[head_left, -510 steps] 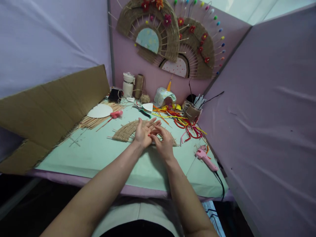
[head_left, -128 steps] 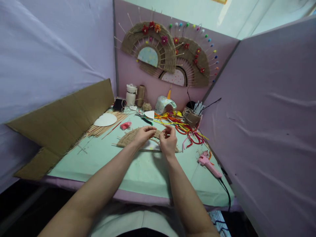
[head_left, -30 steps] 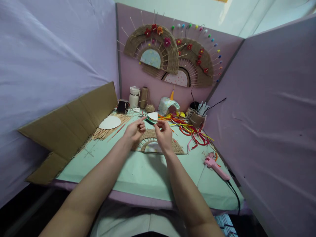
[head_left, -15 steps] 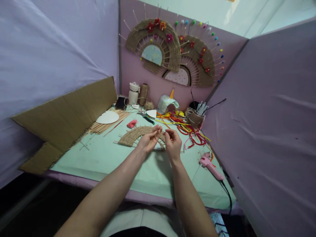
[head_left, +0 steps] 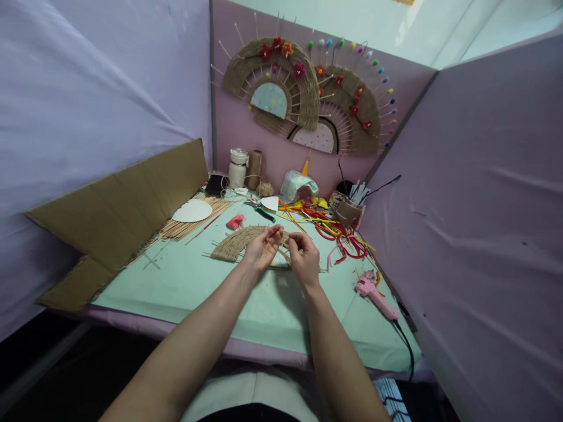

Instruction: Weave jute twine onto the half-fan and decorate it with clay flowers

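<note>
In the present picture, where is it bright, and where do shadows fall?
Head view: bright patch on the upper wall; head view: soft shadow on the table near the right hand; head view: deep dark under the table.

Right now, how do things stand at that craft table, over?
Left hand palm up, small red bit at its fingers. Right hand curled beside it, grip unclear. Woven twine arch flat on table, partly hidden by both hands. Pink glue gun lies aside.

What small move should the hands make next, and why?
I'd probably bring the right hand in to the left hand: the left is turned palm-up with what looks like a small red bit on it, and the right is pinched close by.
</note>
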Demonstrator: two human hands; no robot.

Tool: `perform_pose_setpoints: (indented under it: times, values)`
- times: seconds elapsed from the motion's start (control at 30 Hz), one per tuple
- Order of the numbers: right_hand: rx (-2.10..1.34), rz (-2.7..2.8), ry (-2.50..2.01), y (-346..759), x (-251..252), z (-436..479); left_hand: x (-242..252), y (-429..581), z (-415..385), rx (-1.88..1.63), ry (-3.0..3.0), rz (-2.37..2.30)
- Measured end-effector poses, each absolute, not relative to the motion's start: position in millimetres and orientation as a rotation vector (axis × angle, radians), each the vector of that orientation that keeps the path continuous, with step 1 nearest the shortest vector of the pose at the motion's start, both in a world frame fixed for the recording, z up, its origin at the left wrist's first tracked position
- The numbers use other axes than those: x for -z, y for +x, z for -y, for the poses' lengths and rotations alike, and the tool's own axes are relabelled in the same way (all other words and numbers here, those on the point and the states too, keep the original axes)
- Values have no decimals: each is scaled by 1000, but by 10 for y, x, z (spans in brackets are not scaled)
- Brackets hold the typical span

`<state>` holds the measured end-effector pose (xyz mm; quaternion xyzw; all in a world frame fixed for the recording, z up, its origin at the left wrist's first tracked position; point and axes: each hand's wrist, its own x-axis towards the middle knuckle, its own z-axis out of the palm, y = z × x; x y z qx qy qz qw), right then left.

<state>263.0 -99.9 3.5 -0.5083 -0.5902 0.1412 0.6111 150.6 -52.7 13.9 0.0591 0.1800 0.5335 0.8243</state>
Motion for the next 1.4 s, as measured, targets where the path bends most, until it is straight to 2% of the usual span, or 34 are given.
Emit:
perform_pose_setpoints:
  times: [0.17,0.5,0.7,0.8,1.0,1.1,1.2,1.3,1.4]
  values:
    - [-214,1446,-1173,2623,-31,1020,-157,1484,546,-1130,162,-308]
    - [93,1962,-1283,2533,24,1058,-210,1410,606,-1113,348,-215]
    - [77,2158,-1128,2500,14,1091,-161,1342,535,-1167,336,-230]
    - [98,2122,-1142,2511,6,1083,-153,1316,522,-1181,333,-207]
    - [15,2087,-1152,2491,2,1088,-136,1404,574,-997,343,-164]
    - [-26,2130,-1012,2489,15,1092,-114,1379,545,-1076,292,-196]
    - [-21,2113,-1059,2501,20,1078,-111,1341,521,-1159,257,-199]
    - [-22,2102,-1152,2492,11,1076,-112,1362,536,-1098,270,-178]
    - [-73,2150,-1059,2478,3,1100,-104,1385,547,-1071,265,-187]
